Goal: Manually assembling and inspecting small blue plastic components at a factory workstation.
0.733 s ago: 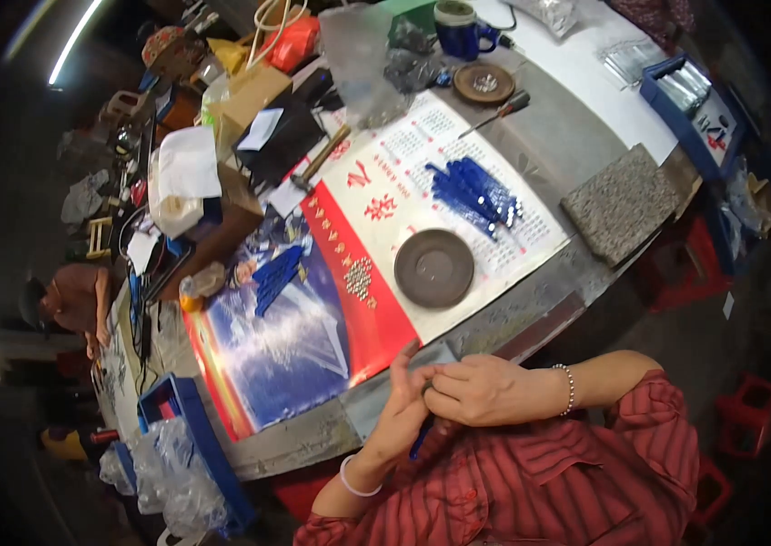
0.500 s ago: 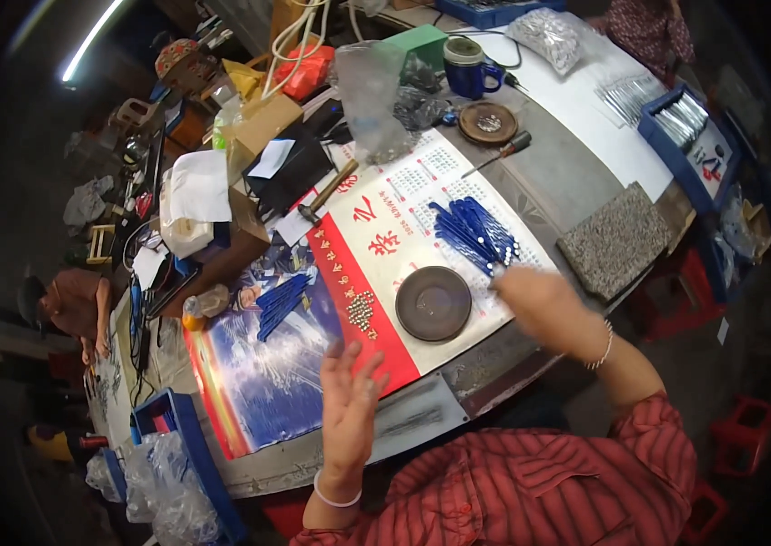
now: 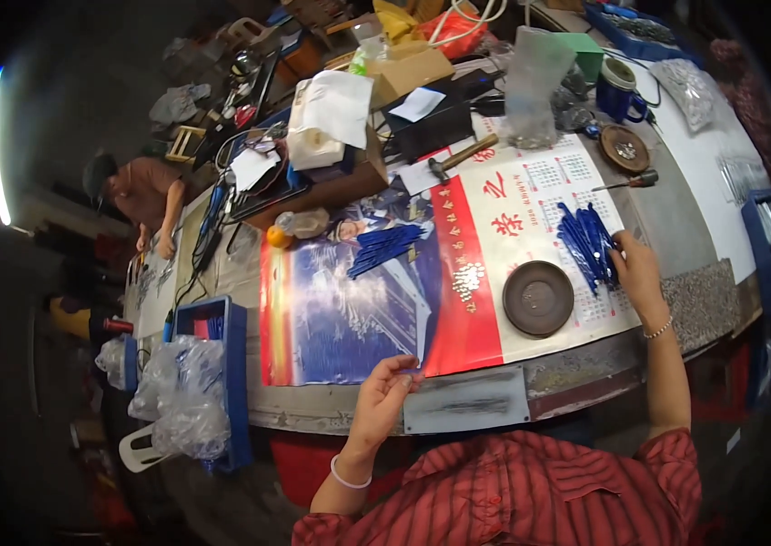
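In the head view, the right hand (image 3: 635,273) reaches out to a pile of blue strips (image 3: 585,238) lying on the calendar sheet (image 3: 513,214) on the table (image 3: 676,227), fingers closing on them. The left hand (image 3: 383,396) pinches a small thin piece at the poster's (image 3: 340,309) near edge. A dark round dish (image 3: 538,298) sits between both hands.

The cluttered workbench (image 3: 676,227) is viewed steeply from above by one head-worn fisheye camera, at close range, edges bending.
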Demonstrator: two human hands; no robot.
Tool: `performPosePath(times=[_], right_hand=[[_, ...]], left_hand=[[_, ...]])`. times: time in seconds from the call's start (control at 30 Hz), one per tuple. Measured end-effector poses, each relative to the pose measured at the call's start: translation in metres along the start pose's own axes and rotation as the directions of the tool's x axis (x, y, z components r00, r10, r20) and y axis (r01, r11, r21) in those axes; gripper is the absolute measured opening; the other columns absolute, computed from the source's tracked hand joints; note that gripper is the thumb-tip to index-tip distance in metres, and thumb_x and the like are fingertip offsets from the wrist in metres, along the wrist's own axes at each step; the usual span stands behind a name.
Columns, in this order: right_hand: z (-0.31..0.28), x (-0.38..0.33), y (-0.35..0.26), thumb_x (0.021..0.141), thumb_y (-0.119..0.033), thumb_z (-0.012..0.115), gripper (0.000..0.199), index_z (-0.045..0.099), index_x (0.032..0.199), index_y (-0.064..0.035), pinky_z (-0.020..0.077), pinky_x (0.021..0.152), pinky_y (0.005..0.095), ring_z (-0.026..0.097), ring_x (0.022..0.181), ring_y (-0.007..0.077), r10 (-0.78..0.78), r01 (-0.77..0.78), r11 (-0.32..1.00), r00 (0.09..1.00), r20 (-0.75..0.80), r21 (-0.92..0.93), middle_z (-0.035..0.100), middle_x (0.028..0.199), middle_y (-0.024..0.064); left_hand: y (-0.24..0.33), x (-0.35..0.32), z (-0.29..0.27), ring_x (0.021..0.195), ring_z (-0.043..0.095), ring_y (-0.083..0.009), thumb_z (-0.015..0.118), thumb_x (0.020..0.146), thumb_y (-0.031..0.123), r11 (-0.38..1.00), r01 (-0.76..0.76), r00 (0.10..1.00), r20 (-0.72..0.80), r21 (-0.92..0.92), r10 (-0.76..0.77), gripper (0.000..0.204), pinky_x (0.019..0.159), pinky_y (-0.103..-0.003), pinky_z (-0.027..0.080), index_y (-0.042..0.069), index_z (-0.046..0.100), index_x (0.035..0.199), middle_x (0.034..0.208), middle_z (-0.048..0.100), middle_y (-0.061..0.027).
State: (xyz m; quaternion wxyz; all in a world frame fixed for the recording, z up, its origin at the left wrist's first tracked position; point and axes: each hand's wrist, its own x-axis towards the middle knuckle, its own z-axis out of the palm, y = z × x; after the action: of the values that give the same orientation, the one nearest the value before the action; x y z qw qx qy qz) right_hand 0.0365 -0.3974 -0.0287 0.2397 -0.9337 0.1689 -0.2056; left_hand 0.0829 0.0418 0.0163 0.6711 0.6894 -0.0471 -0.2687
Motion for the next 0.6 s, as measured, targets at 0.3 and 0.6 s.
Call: performPosePath(times=[0.3,0.6], right_hand=[[-0.012,-0.01,0.003,0.081,-0.006,0.061,0.016,0.057,0.096,0.0017,0.047,0.066,0.0347,0.059,0.074,0.0277,-0.037,0.036,0.998,0.999,0.025,0.06,0.06,0.086,0.0164],[-0.035,-0.012,-0.005,0.081,-0.006,0.06,0.022,0.055,0.1,0.0021,0.0477,0.064,0.0375,0.062,0.073,0.0318,0.139,-0.141,0.981,0.99,0.025,0.137,0.063,0.085,0.0187]], left_hand=[[-0.007,0.054,-0.036,0.089,0.059,-0.0114,0.053,0.09,0.003,0.961,-0.14,0.988,-0.028,0.24,0.151,0.023,0.078,-0.023,0.047,-0.002,0.055,0.113,0.102,0.061,-0.0055],[-0.002,0.147,-0.059,0.082,0.06,-0.0147,0.053,0.087,0.002,0.652,-0.391,0.84,-0.038,0.649,0.541,0.017,0.072,-0.026,0.048,0.0,0.061,0.102,0.092,0.063,-0.0079]])
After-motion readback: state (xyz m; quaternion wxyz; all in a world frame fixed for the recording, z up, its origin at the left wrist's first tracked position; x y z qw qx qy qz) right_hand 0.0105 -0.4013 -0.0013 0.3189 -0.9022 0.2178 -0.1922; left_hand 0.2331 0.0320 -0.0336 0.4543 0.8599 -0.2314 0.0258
